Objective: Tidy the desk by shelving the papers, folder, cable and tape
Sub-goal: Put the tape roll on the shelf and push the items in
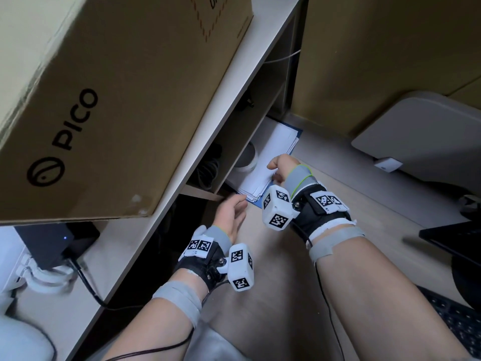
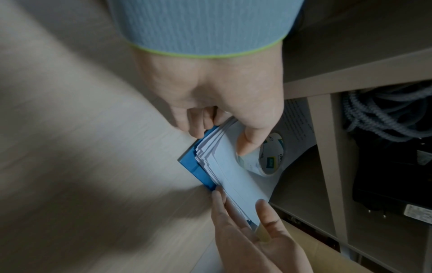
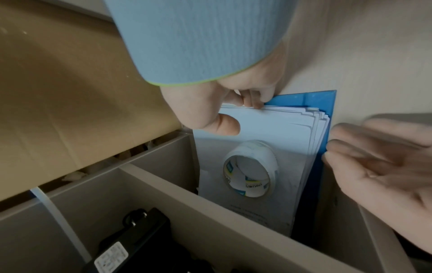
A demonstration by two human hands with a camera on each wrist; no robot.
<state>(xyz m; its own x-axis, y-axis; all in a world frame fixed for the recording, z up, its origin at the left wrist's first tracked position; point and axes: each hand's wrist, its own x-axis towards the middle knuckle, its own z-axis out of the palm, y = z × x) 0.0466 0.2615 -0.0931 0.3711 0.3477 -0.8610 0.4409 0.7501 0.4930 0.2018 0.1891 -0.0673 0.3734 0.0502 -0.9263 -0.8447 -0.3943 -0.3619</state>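
Observation:
A blue folder point(image 1: 297, 132) lies flat on the desk, half inside a shelf compartment point(image 3: 210, 218). White papers point(image 1: 270, 149) are stacked on it, and a roll of tape point(image 1: 247, 161) lies on the papers. My right hand point(image 1: 274, 173) pinches the edge of the paper stack point(image 3: 275, 125), thumb on top and fingers curled at the edge. My left hand point(image 1: 234, 207) is open, its fingertips point(image 2: 217, 197) at the folder's point(image 2: 194, 164) near edge. A coiled grey cable point(image 2: 385, 114) sits in the neighbouring compartment. The tape point(image 3: 250, 171) is just inside the opening.
A large PICO cardboard box point(image 1: 104, 100) stands on the shelf top above the compartments. A black power adapter point(image 3: 131, 240) lies in another compartment. A black device with a blue light point(image 1: 57, 243) is at the left, a keyboard point(image 1: 455, 324) at the right.

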